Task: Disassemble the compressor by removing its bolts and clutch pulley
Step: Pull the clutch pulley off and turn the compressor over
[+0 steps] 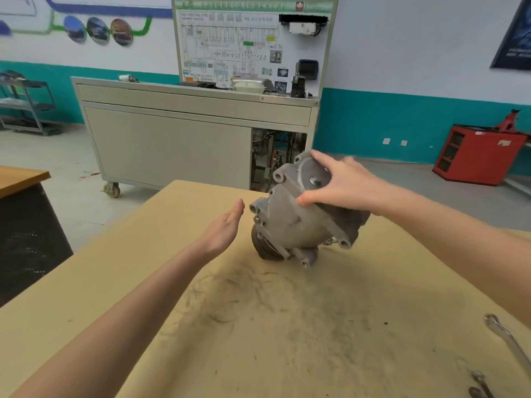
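A grey metal compressor (298,222) stands tilted on the tan wooden table (258,326), its dark clutch pulley (263,248) down against the tabletop and its rear end cover up. My right hand (339,185) grips the upper rear end of the compressor, thumb on the near side and fingers spread over the top. My left hand (224,228) hovers flat with straight fingers just left of the compressor, not touching it. Bolt ears stick out along the housing.
Wrenches (508,340) lie near the table's right front edge, more tool ends (479,383) below them. Dark scuff marks cover the table's middle. Behind stand a grey wheeled training cabinet (178,139), a red cabinet (479,155) and another table (20,179) at left.
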`<act>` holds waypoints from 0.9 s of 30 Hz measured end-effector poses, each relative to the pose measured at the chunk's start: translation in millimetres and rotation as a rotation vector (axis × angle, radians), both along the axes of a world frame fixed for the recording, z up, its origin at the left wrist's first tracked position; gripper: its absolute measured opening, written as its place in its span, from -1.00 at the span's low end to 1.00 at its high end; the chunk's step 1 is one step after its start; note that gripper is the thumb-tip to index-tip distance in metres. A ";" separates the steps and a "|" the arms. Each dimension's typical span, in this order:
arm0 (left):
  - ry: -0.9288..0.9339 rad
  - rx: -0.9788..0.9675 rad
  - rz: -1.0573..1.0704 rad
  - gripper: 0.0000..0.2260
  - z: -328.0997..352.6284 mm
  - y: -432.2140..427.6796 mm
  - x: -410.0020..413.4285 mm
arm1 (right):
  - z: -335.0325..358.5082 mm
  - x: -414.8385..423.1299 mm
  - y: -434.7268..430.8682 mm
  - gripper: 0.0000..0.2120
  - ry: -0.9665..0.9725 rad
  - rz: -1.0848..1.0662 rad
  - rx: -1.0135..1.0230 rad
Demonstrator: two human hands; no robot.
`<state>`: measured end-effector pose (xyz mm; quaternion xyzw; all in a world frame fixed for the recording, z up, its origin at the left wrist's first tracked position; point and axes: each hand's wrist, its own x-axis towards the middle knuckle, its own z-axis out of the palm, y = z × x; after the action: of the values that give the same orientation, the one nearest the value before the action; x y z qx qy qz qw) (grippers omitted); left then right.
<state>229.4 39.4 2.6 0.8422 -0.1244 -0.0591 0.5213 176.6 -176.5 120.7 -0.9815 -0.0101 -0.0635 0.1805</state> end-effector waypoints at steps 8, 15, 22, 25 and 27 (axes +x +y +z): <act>0.028 -0.284 -0.001 -0.33 8.6 -7.5 35.1 | 42.8 88.3 45.9 -0.11 0.224 0.184 -0.259; -0.074 -0.286 -0.108 -0.29 35.1 -1.8 48.9 | 60.7 119.1 58.1 -0.14 0.443 0.364 -0.376; -0.071 -0.223 -0.315 -0.59 43.3 -11.3 54.3 | -13.9 94.6 -25.9 -0.33 0.074 0.131 0.828; -0.129 -0.225 -0.246 -0.62 40.3 -14.7 52.7 | -50.5 91.7 -6.0 -0.61 0.183 0.107 1.244; -0.189 -0.229 -0.129 -0.56 37.0 -17.5 49.9 | -53.0 87.5 9.9 -0.58 0.193 0.084 1.449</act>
<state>279.3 21.9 39.6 0.7694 -0.2325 0.0017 0.5949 264.1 -166.6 67.7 -0.6157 0.0128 0.0394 0.7869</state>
